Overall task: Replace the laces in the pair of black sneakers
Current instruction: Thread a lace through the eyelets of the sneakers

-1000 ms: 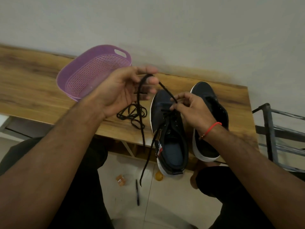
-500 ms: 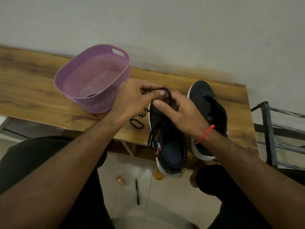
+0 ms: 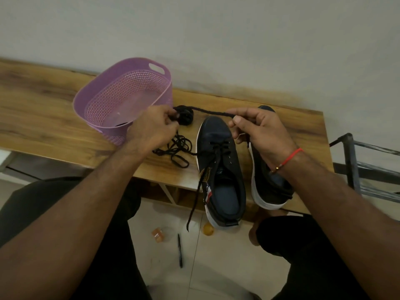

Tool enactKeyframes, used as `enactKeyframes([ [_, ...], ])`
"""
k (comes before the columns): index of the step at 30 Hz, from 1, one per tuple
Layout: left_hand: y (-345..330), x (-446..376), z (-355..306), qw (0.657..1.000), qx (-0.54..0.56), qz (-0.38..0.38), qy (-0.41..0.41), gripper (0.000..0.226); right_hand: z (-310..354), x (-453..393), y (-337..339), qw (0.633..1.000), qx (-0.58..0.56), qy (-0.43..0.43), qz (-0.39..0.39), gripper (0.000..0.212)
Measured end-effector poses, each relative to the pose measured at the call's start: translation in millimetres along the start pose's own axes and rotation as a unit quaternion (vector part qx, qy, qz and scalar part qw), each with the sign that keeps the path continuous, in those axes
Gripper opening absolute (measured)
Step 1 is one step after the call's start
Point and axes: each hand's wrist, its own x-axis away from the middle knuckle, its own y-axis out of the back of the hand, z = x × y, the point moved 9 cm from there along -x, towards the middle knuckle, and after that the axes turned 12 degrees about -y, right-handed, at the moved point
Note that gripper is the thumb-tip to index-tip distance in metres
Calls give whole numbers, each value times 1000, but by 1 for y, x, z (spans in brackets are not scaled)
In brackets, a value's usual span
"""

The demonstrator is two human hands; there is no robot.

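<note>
Two black sneakers with white soles stand side by side on the wooden table. The left sneaker (image 3: 220,169) is partly laced, and one lace end hangs off the table's front edge. The right sneaker (image 3: 268,180) lies under my right wrist. A black lace (image 3: 213,112) is stretched taut above the shoes' toes between my hands. My left hand (image 3: 154,128) grips its bunched end (image 3: 184,115), and my right hand (image 3: 257,128) pinches the other end between thumb and forefinger. Another loose black lace (image 3: 177,150) lies tangled on the table below my left hand.
A purple perforated basket (image 3: 101,96) stands on the table (image 3: 43,118) left of the shoes, against the wall. A metal rack (image 3: 365,165) is at the right. On the tiled floor lie a black pen (image 3: 180,250) and small orange bits.
My hands were together over the left sneaker's toe; they have drawn apart, stretching a lace taut between them. My left hand has moved toward the basket.
</note>
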Motion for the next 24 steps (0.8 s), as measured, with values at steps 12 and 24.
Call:
enactKeyframes([
  [12, -38, 10, -54, 960, 259, 46, -93, 24, 3, 1, 2, 991, 130, 28, -29, 7],
  [24, -49, 20, -82, 959, 155, 94, -220, 48, 7, 8, -2, 990, 131, 31, -50, 17],
])
